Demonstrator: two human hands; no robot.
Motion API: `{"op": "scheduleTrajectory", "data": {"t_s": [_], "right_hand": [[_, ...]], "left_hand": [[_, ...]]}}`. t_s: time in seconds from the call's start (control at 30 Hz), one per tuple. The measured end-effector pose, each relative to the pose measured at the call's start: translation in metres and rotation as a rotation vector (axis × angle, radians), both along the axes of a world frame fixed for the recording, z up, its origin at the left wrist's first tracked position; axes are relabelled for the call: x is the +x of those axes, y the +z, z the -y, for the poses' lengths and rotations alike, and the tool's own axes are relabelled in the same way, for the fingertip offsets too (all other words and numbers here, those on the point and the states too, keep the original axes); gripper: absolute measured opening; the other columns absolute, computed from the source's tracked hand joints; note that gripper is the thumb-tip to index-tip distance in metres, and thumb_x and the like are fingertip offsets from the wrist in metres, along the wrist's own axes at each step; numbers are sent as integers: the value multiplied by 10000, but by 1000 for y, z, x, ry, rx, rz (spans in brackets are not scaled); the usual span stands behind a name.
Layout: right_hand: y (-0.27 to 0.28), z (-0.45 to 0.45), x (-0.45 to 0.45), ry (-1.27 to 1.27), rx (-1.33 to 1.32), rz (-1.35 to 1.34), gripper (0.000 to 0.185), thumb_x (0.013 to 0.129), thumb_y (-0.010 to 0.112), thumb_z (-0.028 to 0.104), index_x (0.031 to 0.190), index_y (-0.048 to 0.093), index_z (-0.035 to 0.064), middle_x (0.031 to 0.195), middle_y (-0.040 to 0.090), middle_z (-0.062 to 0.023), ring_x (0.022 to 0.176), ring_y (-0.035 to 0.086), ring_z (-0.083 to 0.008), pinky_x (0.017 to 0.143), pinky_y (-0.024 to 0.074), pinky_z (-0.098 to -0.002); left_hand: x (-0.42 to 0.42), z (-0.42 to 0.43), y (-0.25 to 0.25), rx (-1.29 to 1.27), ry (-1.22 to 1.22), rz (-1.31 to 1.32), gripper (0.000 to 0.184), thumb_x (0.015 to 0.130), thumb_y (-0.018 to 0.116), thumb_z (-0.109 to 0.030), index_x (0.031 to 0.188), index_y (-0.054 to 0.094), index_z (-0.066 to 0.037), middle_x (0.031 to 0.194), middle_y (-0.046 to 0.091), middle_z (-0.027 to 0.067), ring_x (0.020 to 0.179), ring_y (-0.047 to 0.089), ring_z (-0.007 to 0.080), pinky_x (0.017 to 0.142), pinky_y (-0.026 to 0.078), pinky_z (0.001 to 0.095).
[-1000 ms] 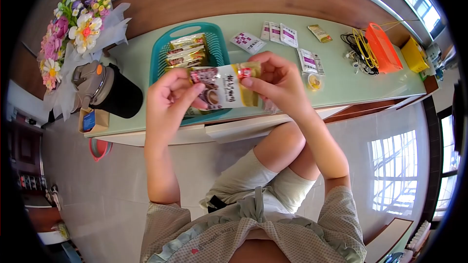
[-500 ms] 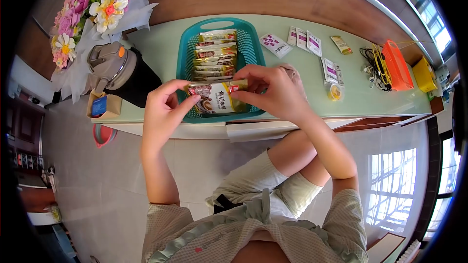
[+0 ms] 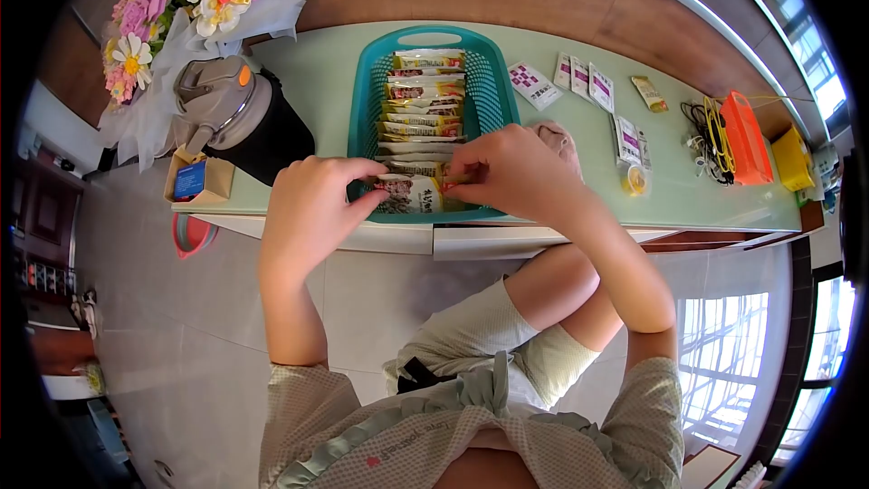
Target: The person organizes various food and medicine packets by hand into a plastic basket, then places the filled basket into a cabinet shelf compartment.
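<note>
A teal plastic basket [image 3: 364,100] stands on the pale green tabletop, with a row of upright food sachets [image 3: 424,109] down its middle. At the basket's near end, a printed sachet [image 3: 415,194] is pinched by its two side edges. My left hand [image 3: 317,204] closes thumb and fingers on its left edge. My right hand [image 3: 507,170] grips the right edge, its fingers partly hiding that end. The sachet sits low, against the front of the row. A pinkish cloth-like item [image 3: 559,147] lies behind my right hand.
Left of the basket stand a large black tumbler [image 3: 272,131], a small box [image 3: 215,183] and a flower bouquet [image 3: 195,27]. To the right lie white-and-purple packets [image 3: 534,84], a small yellow-capped cup [image 3: 634,183], coiled cables [image 3: 711,136], an orange basket [image 3: 747,140] and a yellow container [image 3: 792,161].
Both hands have lowered the sachet into the near end of the basket, behind its front rim. The view has shifted slightly, so the basket appears further right.
</note>
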State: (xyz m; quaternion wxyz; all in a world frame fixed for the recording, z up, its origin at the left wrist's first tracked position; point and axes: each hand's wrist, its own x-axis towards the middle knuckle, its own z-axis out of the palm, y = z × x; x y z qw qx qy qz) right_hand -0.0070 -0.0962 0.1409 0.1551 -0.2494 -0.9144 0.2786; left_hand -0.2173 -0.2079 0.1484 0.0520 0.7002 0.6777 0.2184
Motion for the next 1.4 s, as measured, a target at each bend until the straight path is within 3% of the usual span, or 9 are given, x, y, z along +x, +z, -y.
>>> {"op": "scheduleTrajectory", "data": {"t_s": [0.1,0.3,0.6,0.8,0.9,1.1,1.2,1.3,1.4], "right_hand": [[-6,-1,3,24,81,-37,114,723,751,136,799,699,69,683,656,-83,601,618,-235,561,470,-329],[-2,-4,0,49,52,50,115,726,748,145,786,691,67,712,664,-88,639,630,-260,582,479,-348],[-3,-2,-4,57,147,77,122,741,723,154,738,660,49,697,649,-99,672,633,-286,609,487,-370],[-1,-6,-9,85,93,142,120,680,717,136,751,694,42,718,659,-119,709,647,-310,658,520,-394],[-5,-7,-10,96,153,154,141,679,731,153,765,704,44,743,671,-119,714,653,-300,661,522,-377],[9,-6,7,32,-129,-19,231,720,764,250,811,718,43,738,686,-123,662,669,-244,631,526,-320],[11,3,18,-183,26,-156,198,764,761,212,870,728,48,689,671,-73,600,636,-127,563,490,-249],[-1,2,37,-228,-29,-348,149,778,740,135,857,716,11,688,663,-73,587,618,-109,559,486,-234],[-22,5,55,-285,-183,-509,99,797,705,65,857,699,-14,721,664,-74,614,609,-93,563,480,-228]], "left_hand": [[-3,0,1,-1,-62,51,159,719,741,-145,864,735,-80,741,685,98,497,582,209,515,443,292],[1,-7,4,33,-104,-1,101,725,730,-176,790,738,-100,722,678,80,602,622,280,578,481,341],[-10,-15,-9,-59,-77,44,108,696,752,-128,794,744,-85,754,691,80,612,642,230,565,483,283],[-1,-17,0,-86,-52,-147,115,675,765,-172,773,752,-115,721,685,62,664,632,260,609,492,331],[3,-16,0,-97,-1,-145,113,665,771,-193,758,753,-131,723,684,58,669,622,268,623,489,354],[9,-11,-4,82,-26,24,150,684,755,-137,829,735,-104,776,694,52,613,605,239,579,472,334],[30,-6,13,133,126,47,130,725,730,-81,854,709,-79,771,694,33,544,564,159,509,425,280],[56,-10,10,365,62,228,74,767,706,-47,839,692,-59,758,687,25,513,502,95,461,364,235],[91,-18,8,349,-68,380,45,787,705,-48,829,689,-48,740,676,22,495,468,57,439,335,216]]}}
